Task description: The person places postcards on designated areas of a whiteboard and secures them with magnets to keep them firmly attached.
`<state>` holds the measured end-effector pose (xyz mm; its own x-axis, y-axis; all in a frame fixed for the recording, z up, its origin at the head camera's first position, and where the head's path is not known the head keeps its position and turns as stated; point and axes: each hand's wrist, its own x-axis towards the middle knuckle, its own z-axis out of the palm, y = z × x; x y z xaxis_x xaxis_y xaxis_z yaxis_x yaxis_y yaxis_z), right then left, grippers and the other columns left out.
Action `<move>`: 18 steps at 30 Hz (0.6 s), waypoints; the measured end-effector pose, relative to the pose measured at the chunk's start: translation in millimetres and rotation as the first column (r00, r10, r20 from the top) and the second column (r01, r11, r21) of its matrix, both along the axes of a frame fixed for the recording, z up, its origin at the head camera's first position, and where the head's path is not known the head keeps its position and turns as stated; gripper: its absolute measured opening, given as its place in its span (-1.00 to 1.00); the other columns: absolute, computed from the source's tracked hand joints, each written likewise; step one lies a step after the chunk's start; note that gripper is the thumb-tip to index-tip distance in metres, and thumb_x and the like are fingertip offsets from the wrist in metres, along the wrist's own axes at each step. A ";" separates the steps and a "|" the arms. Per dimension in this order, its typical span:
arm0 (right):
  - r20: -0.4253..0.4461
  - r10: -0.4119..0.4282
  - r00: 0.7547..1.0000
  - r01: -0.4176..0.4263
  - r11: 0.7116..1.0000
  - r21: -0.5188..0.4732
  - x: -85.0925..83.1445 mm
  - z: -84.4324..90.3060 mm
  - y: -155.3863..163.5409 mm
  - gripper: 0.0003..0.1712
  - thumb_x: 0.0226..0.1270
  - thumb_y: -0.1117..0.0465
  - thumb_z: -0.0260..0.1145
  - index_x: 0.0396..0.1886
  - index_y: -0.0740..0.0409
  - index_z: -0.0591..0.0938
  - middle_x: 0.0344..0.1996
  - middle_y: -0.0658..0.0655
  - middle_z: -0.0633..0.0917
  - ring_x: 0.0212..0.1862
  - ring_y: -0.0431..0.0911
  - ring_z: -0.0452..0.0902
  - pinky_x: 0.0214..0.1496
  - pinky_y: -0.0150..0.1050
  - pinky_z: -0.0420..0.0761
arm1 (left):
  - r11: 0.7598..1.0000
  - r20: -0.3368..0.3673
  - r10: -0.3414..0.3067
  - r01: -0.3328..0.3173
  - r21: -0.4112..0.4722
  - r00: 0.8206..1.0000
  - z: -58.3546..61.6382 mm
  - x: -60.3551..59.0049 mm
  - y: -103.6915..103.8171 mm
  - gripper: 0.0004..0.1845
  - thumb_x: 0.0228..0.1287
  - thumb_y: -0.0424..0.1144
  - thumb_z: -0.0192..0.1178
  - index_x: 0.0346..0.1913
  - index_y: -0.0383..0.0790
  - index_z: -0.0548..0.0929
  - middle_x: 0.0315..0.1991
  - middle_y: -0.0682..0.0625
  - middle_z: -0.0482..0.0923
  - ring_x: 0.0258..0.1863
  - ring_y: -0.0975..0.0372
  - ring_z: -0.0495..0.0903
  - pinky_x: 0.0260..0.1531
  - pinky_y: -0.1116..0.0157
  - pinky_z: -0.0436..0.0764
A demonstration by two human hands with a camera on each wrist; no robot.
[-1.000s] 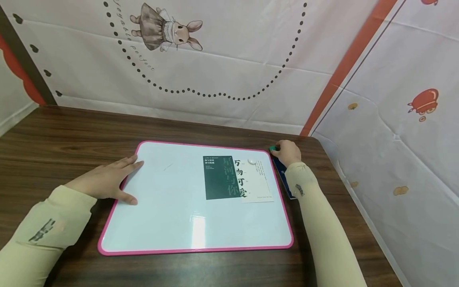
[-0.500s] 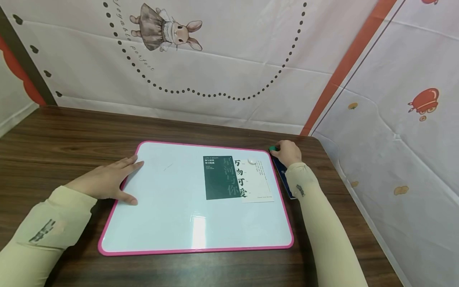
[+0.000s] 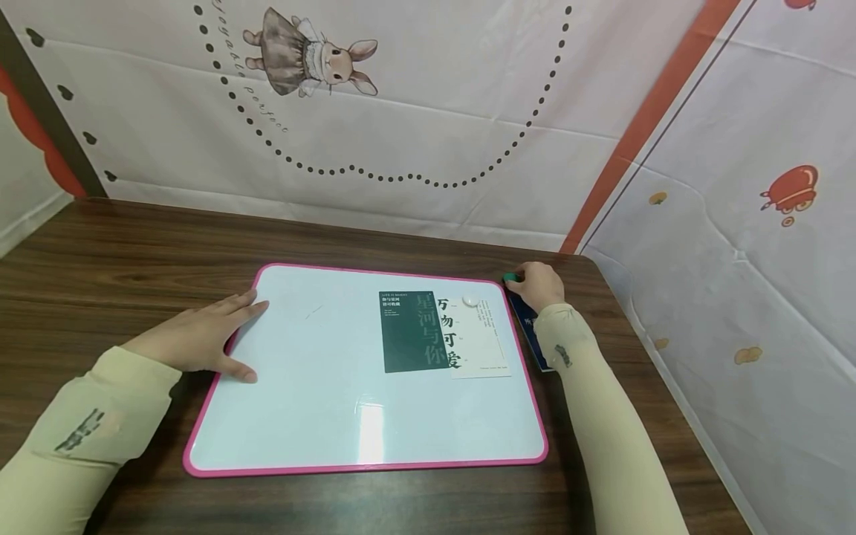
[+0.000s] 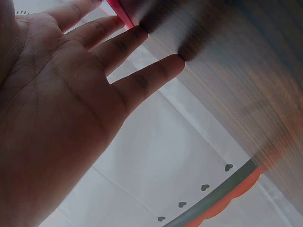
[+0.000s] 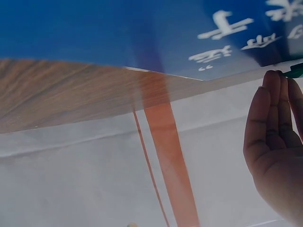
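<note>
A whiteboard (image 3: 301,416) with a pink rim lies on the table. Fingers spread, my left hand (image 3: 200,331) rests over the board's left edge; its palm and straight fingers fill much of the left wrist view. Past the board's far right corner, my right hand (image 3: 540,286) pinches a small green piece (image 5: 294,71), mostly hidden by the fingers. Under that hand lies a dark blue card (image 3: 528,327) with white characters, beside the board. On the board sit a dark green card (image 3: 408,334) and a white card (image 3: 483,349), which overlap, plus a round clear magnet (image 3: 471,301).
The dark wooden table (image 3: 167,238) extends to a white patterned cloth (image 3: 428,104) hung behind it and along the right side. A thin dark mark (image 3: 314,310) shows on the board's upper left, and a light glares near its front edge.
</note>
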<state>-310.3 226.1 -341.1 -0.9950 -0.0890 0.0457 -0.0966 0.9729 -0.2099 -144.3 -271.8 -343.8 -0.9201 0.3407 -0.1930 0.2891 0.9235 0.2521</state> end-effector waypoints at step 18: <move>-0.028 0.029 0.999 -0.029 0.999 -0.019 2.6 8.5 -9.7 -0.50 0.34 0.04 0.28 0.15 0.27 0.58 0.02 0.30 0.67 0.00 0.15 0.63 0.02 0.05 0.61 | 1.000 0.001 0.003 -0.003 -0.002 1.000 -0.3 -0.4 0.6 0.34 -0.33 0.44 0.36 0.47 -0.32 0.11 0.45 -0.46 0.02 0.38 -0.35 0.11 0.12 -0.42 0.21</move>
<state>-307.7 216.4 -332.6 -0.9903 -0.1165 0.0755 -0.1307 0.9655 -0.2252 -144.8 -271.2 -344.1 -0.9210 0.3373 -0.1948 0.2856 0.9249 0.2509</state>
